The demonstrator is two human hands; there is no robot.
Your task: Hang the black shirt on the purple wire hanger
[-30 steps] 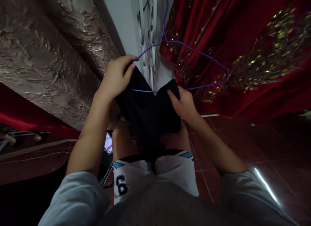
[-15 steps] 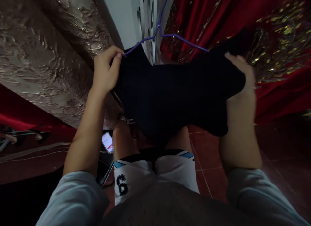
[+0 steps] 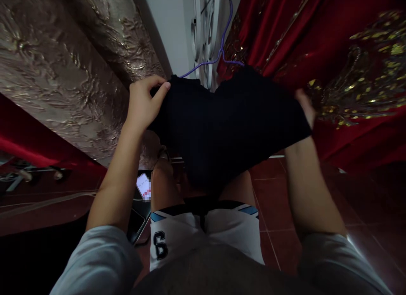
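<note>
A dark, nearly black shirt (image 3: 222,121) spreads across the middle of the view, its neckline dipping at the top. It hangs on a thin purple clothes hanger (image 3: 203,64); both hanger arms run in under the shoulders of the cloth. My left hand (image 3: 147,100) pinches the shirt's left shoulder between thumb and fingers, close to the hanger's end. At the right edge of the shirt is my right hand (image 3: 306,106), smeared by motion and partly behind the cloth, so its grip is unclear.
A white metal frame (image 3: 206,32) stands behind the hanger, whose hook is beside it. Textured beige curtain (image 3: 79,75) hangs left, red cloth with gold sequins (image 3: 374,75) right. A lit phone (image 3: 144,186) lies low left near my leg, above the red tiled floor (image 3: 272,197).
The shirt's right shoulder now covers the end of the hanger arm that was bare. My right hand has shifted left and slightly down. The hanger appears lower, its hook now in view.
</note>
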